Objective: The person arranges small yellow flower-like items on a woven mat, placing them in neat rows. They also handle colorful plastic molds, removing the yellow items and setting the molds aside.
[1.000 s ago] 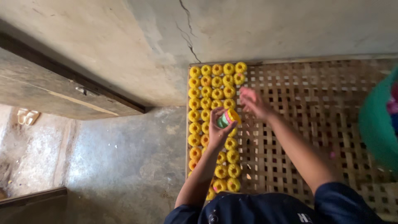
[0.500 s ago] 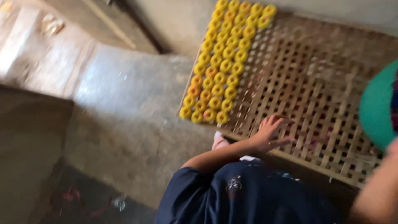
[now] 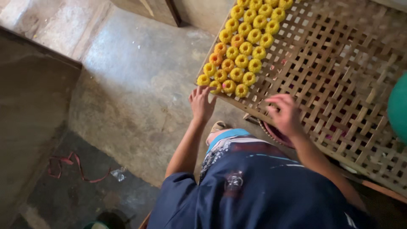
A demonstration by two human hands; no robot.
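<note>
Head cam, looking down: my left hand [image 3: 202,103] is at the near edge of the woven bamboo tray [image 3: 339,80], fingers spread a bit & stretched out flat, tips just at the tray's corner, right beside the nearest yellow rings [image 3: 241,51]. It holds nothing; whether the fingertips actually touch the last ring or only the tray rim, can't tell (too blurry there).

My right hand [image 3: 285,114] lies over the lattice further along the same edge, fingers loosely curled & slightly apart, nothing gripped as far as I can see. It looks to rest on or just above the slats; motion blur, so can't say which.

The rings sit in neat rows, four across, along the tray's left side, mostly yellow w/ a few orange ones near the middle of the strip. The rest of the lattice is bare slats.

Below the tray: grey concrete floor [image 3: 127,85], my sandalled foot [image 3: 217,127] near the left wrist, my dark blue shirt [image 3: 254,186] filling the bottom. A red cord [image 3: 70,167] lies on the floor at left. Green round thing [image 3: 398,108] at the right edge.
</note>
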